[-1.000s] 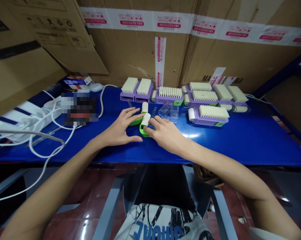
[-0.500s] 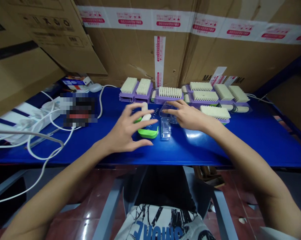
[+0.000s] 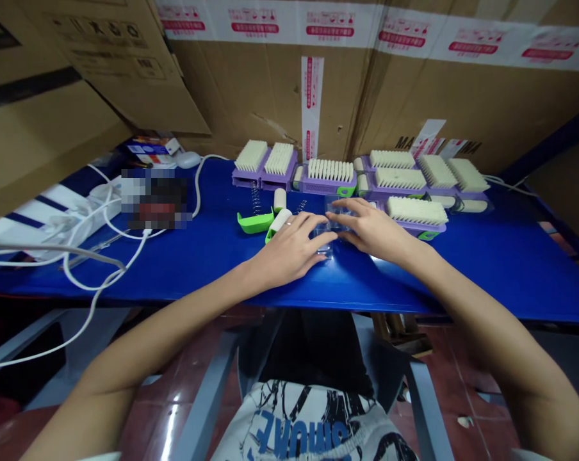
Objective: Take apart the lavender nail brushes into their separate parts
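My left hand [image 3: 296, 248] lies over a clear plastic case [image 3: 325, 248], fingers stretched and apart, touching or just above it. My right hand [image 3: 369, 229] has its spread fingertips on more clear plastic pieces [image 3: 335, 206], close to my left fingertips; the hands partly hide these parts. Behind my left hand are a bright green curved piece [image 3: 255, 222], a cream roller [image 3: 280, 199] and another white roller in a green part [image 3: 280, 221]. Two coil springs stand out: one spring [image 3: 255, 197] by the green piece, another spring [image 3: 301, 206] near my left knuckles.
Purple blocks with cream bristles, such as this brush block [image 3: 330, 176], line the back of the blue table [image 3: 212, 256]. One brush block [image 3: 417, 214] sits beside my right forearm. White cables [image 3: 92, 294] and a power strip [image 3: 34, 224] occupy the left. Cardboard [image 3: 251, 89] walls the back.
My left hand has moved right, off the green parts and onto the clear case, uncovering the green piece and rollers. My right hand stays over the clear pieces. The view has shifted slightly.
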Available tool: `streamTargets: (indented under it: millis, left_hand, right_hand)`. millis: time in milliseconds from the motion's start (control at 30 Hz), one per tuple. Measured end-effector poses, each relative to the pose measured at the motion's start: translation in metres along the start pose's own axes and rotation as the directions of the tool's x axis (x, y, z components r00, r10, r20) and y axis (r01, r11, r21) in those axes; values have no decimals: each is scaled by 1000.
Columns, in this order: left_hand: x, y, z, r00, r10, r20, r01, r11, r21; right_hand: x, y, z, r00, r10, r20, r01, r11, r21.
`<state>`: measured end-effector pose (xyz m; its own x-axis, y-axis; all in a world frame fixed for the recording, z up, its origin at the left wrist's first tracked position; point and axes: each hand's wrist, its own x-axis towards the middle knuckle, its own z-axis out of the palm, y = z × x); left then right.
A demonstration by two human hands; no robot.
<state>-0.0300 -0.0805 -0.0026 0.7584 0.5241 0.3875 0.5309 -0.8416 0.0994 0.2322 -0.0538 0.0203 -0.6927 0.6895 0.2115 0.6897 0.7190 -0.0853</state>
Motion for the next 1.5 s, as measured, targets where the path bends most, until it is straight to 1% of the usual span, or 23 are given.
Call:
streamTargets:
  millis: [200, 267, 367, 467, 533, 567, 633, 700, 733, 767, 833, 967, 1033, 1100, 1167, 1233, 1267, 1300, 1333, 1367, 1400, 1433, 1500]
  left_hand:
    - [21, -13, -5, 993, -110, 31, 110, 994, 12]
    - [33, -22, -4, 987, -156, 43, 157, 988, -10]
    - [50, -37, -2, 972, -224, 70, 226, 974, -27]
    - [58, -49, -3, 974, -213, 71, 217, 974, -58]
    - [57, -55, -8, 988, -157, 1, 156, 982, -107]
    - [55, -58, -12, 989, -134, -63, 125, 984, -131]
    - [50, -64, -20, 965, -134, -225, 100, 983, -153]
    - [45, -69, -26, 916, -167, -365, 116, 981, -157]
    - [43, -71, -28, 893, -183, -412, 127, 979, -160]
    - [42, -73, -29, 875, -195, -444, 133, 977, -166]
    - [40, -74, -28, 853, -199, -482, 120, 975, -189]
    - [40, -69, -21, 837, -151, -525, -1, 960, -279]
    - [41, -65, -18, 853, -138, -504, -65, 929, -365]
    - [42, -62, -16, 873, -126, -470, -119, 881, -458]
    - [43, -58, -17, 877, -96, -471, -178, 845, -505]
    - [43, -55, -20, 851, -33, -524, -254, 847, -467]
    - [42, -53, -22, 828, -4, -561, -289, 854, -433]
    - [42, -51, -23, 798, 10, -603, -317, 858, -405]
    - [41, -50, -25, 764, 4, -645, -333, 859, -389]
    - [40, -49, -26, 735, -26, -678, -331, 859, -391]
    - [39, -47, -26, 713, -73, -698, -314, 857, -409]
    - [38, -45, -26, 697, -122, -706, -289, 854, -433]
    - [36, -40, -24, 699, -177, -693, -248, 849, -467]
  right_hand:
    - [3, -2, -6, 984, 172, 47, -168, 982, -83]
    - [4, -6, -2, 986, 161, 38, -158, 986, -60]
    - [2, -11, 0, 997, 80, -13, -80, 997, -22]
    - [-11, 0, -18, 988, 67, -136, -81, 992, -101]
    - [-31, 24, -38, 971, 116, -207, -144, 982, -124]
    - [-44, 40, -47, 969, 150, -198, -173, 980, -104]
    - [-71, 75, -59, 970, 221, -98, -227, 972, -67]
    - [-96, 103, -62, 940, 340, -22, -341, 938, -57]
    - [-106, 112, -59, 928, 372, 22, -371, 928, -43]
    - [-114, 118, -56, 920, 387, 58, -385, 922, -34]
    - [-123, 121, -47, 910, 410, 63, -413, 910, 28]
    - [-130, 110, -37, 864, 498, -81, -452, 835, 313]
    - [-129, 100, -41, 831, 531, -167, -424, 797, 429]
    - [-121, 87, -51, 809, 524, -267, -364, 802, 473]
    - [-101, 74, -61, 826, 450, -341, -259, 839, 479]
    - [-73, 62, -67, 897, 336, -288, -145, 837, 528]
    - [-58, 58, -69, 927, 280, -248, -98, 822, 561]
    - [-43, 53, -69, 942, 235, -238, -46, 795, 605]
    - [-30, 49, -68, 953, 199, -230, -5, 768, 641]
    - [-19, 43, -66, 952, 179, -248, 22, 769, 639]
    - [-12, 35, -64, 933, 177, -312, 47, 802, 595]
    - [-7, 26, -62, 896, 173, -409, 65, 860, 506]
    - [-5, 4, -60, 779, 74, -622, 92, 969, 230]
